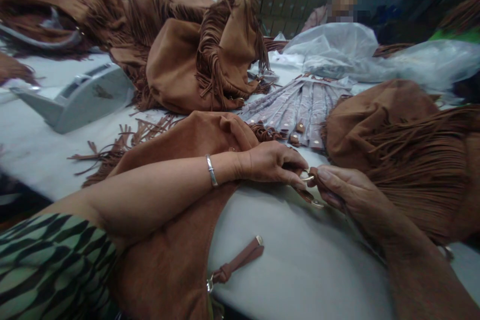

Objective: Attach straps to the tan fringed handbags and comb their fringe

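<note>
My left hand [268, 164] reaches across a brown suede bag [180, 147], thumb and fingers closed on a gold-coloured metal clasp [308, 178]. Facing it, my right hand [350, 191] pinches the end of a brown leather strap [313, 174] against that clasp. Whether the strap is joined to the clasp I cannot tell. Just below the fingers hangs a short leather tab [307, 196] with a metal ring at its tip. The bag lies under my left forearm, and its zip pull [242, 260], a knotted leather strip, rests on the white tabletop [292, 255].
Fringed suede bags stand behind [176, 67] and to the right [382, 120]. Several plastic-wrapped straps [296, 107] fan out past my hands. A grey tape dispenser [93, 97] sits at left. Clear plastic bags [337, 42] lie farther back, near another person [318, 17].
</note>
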### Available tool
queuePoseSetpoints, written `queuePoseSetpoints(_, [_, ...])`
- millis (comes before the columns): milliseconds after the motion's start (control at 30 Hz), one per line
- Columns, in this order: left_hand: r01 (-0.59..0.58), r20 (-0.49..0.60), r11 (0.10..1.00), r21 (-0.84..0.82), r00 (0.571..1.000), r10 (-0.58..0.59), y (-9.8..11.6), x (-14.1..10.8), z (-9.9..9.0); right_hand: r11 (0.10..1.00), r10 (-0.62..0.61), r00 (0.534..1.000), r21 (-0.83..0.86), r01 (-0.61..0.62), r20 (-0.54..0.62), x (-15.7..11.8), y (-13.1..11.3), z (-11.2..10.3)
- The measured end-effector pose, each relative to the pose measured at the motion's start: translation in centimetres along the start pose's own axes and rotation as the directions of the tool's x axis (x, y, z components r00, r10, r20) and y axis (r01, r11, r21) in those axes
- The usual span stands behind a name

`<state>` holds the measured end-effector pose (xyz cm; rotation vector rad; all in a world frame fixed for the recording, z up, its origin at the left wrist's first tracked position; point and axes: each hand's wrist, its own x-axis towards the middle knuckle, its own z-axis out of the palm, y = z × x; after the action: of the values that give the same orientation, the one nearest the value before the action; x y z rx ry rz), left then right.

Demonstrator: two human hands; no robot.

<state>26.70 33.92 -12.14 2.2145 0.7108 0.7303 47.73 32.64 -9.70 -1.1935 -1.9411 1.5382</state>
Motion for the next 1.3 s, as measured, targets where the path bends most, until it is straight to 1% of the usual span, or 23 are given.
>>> queuePoseSetpoints(67, [-0.027, 0.046, 1.0, -0.007, 0.999, 0.027, 0.0, 0.1, -0.1, 0.998, 0.038, 0.996, 0.041, -0.042, 0.079, 0.0, 0.0, -0.3])
queuePoseSetpoints(133, [-0.058, 0.071, 0.998, -0.013, 0.996, 0.059, 0.0, 0.1, -0.2, 0.994, 0.063, 0.99, 0.083, -0.074, 0.126, 0.1, 0.0, -0.5])
queuePoseSetpoints(300, [-0.052, 0.047, 0.999, -0.004, 0.998, 0.052, 0.6, -0.5, -0.3, 0.989, 0.067, 0.984, 0.116, -0.087, 0.167, -0.1, -0.1, -0.6])
queuePoseSetpoints(467, [-0.071, 0.005, 0.997, 0.018, 0.997, 0.071, 1.0, -1.1, -0.5, 0.987, 0.056, 0.992, 0.142, -0.072, 0.114, -0.5, -0.6, 0.1])
queuePoseSetpoints(633, [-0.064, -0.034, 0.995, 0.078, 0.997, 0.067, 0.6, -1.2, -0.5, 0.981, 0.076, 0.987, 0.167, -0.1, 0.145, -0.6, -0.9, 0.6])
queuePoseSetpoints(700, [-0.055, -0.042, 0.993, 0.101, 0.997, 0.06, 0.6, -1.1, -0.5, 0.983, 0.096, 0.985, 0.145, -0.116, 0.141, -0.5, -0.9, 0.7])
queuePoseSetpoints(800, [-0.026, -0.055, 0.99, 0.135, 0.998, 0.034, 0.6, -0.9, -0.6, 0.989, 0.121, 0.987, 0.07, -0.129, 0.103, -0.5, -0.8, 1.1])
queuePoseSetpoints(900, [0.028, 0.0, 0.994, 0.11, 1.0, -0.028, 0.8, -0.5, -1.0, 0.991, 0.122, 0.988, 0.038, -0.126, 0.098, -0.4, -0.7, 1.2])
queuePoseSetpoints(967, [0.065, 0.064, 0.992, 0.107, 0.995, -0.072, 1.0, -0.2, -1.5, 0.991, 0.107, 0.989, 0.067, -0.114, 0.101, -0.2, -0.6, 0.9])
queuePoseSetpoints(1033, [0.08, 0.113, 0.982, 0.169, 0.989, -0.1, 1.0, 0.1, -1.8, 0.988, 0.108, 0.99, 0.104, -0.117, 0.087, 0.0, -0.3, 0.5])
queuePoseSetpoints(1133, [0.078, 0.139, 0.946, 0.316, 0.982, -0.127, 1.1, 0.3, -1.8, 0.97, 0.183, 0.982, 0.155, -0.187, 0.044, 0.3, 0.4, -0.2])
queuePoseSetpoints(1200, [0.089, 0.11, 0.918, 0.387, 0.984, -0.142, 1.2, 0.4, -1.5, 0.954, 0.225, 0.974, 0.195, -0.227, 0.033, 0.4, 0.8, -0.5])
queuePoseSetpoints(1300, [0.143, 0.012, 0.892, 0.429, 0.986, -0.164, 1.2, 0.4, -1.0, 0.94, 0.231, 0.972, 0.248, -0.233, 0.038, 0.5, 1.0, -0.5])
